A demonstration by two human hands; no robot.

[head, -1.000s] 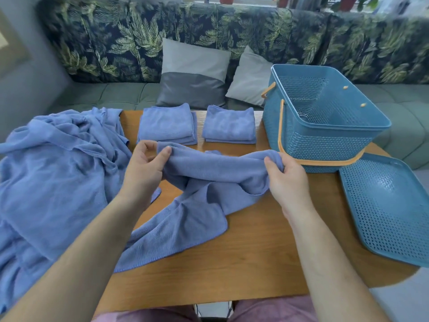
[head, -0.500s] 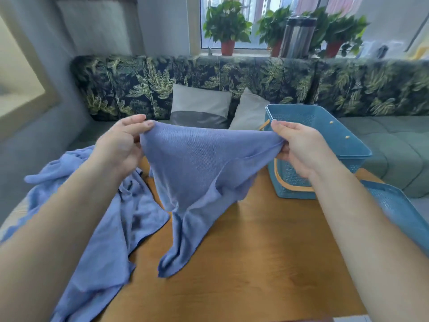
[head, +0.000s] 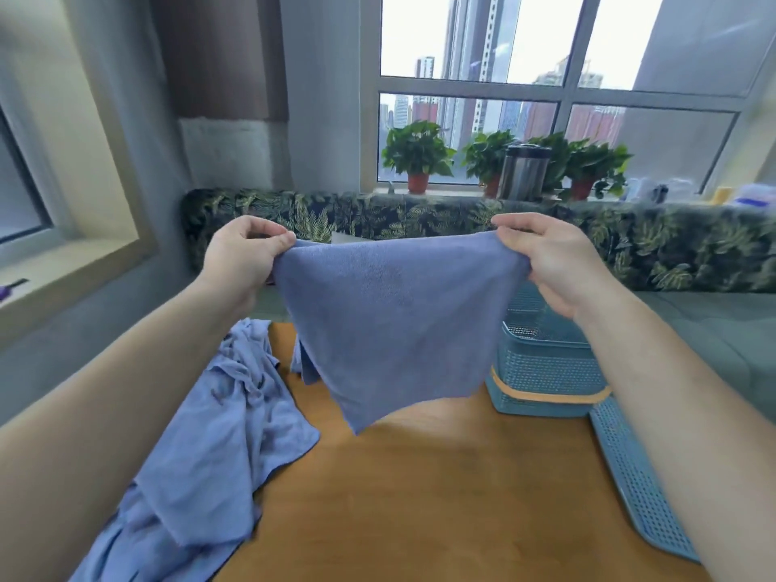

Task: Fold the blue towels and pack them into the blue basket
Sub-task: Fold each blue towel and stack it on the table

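Above bare table (head: 441, 497), both hands (head: 247, 262) pinch towel (head: 394, 321) corners.

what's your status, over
Left hand, right hand pinch blue towel at top corners. Towel hangs above table. Blue basket at right, nothing blocking.

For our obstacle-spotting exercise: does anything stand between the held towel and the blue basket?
Nothing visible does. The left hand and right hand pinch the towel by its top corners above the table; the basket stands beside it, lid off.
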